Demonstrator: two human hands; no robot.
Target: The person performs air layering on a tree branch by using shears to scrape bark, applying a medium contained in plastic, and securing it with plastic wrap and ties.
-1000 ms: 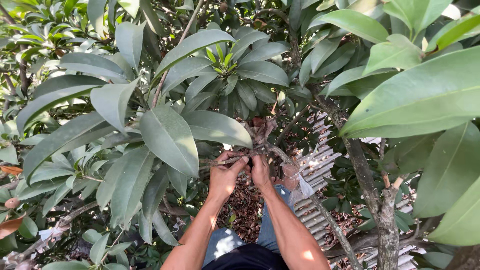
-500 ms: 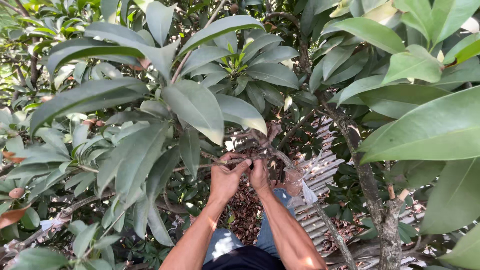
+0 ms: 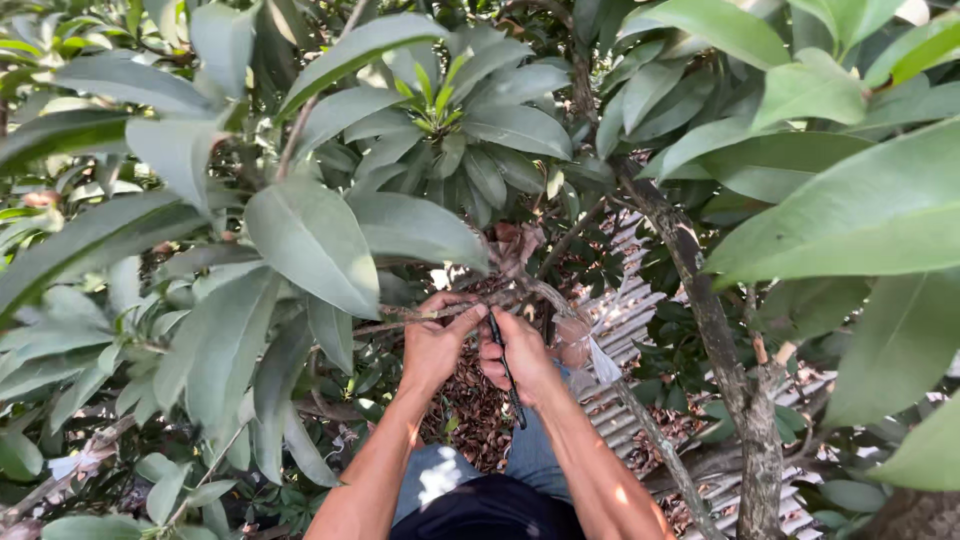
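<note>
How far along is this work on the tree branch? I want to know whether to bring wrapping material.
In hand: the left hand grips the thin branch while the right hand holds a dark slim tool against it. Done: a clear plastic piece already hangs beside the right hand. Left: no wrap shows on the branch between the hands; whether the bark is cut is hidden by the fingers.

Glossy green leaves (image 3: pixel 310 240), a grey-brown branch (image 3: pixel 700 290), a black tool (image 3: pixel 505 365), blue jeans (image 3: pixel 440 475).
</note>
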